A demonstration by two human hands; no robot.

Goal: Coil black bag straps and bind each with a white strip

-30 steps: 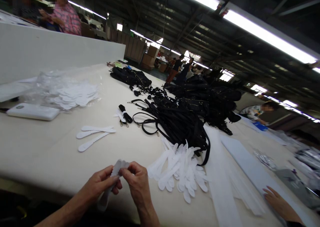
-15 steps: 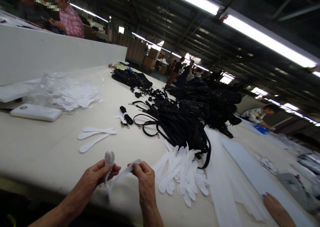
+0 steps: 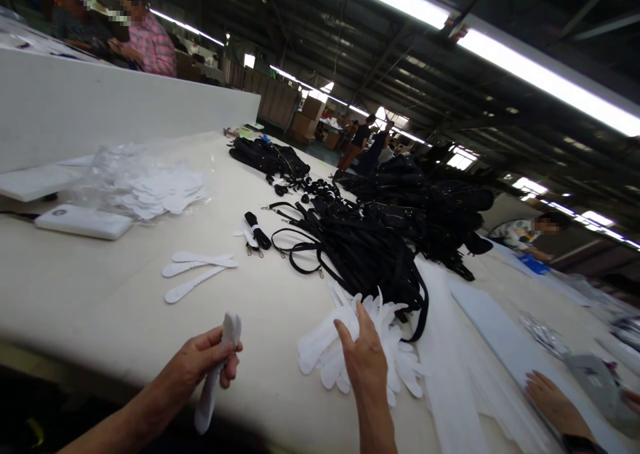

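My left hand is closed around a small stack of white strips with rounded ends, held upright near the table's front edge. Thumb and forefinger spread, my right hand reaches over a pile of similar loose white strips and covers part of it. Whether its fingertips touch the pile I cannot tell. Three separate white strips with notched edges lie on the table beyond my left hand. Past them is a folded black strap with metal clips and a white strip around it.
Black straps and black bags are heaped across the middle. Plastic-wrapped white pieces and a white power bank-like block lie left. At right, another person's hand rests by a pale board.
My right hand has let go of the strip it held and moved right, over the pile. The left hand still grips its stack, now tilted with its lower end showing.
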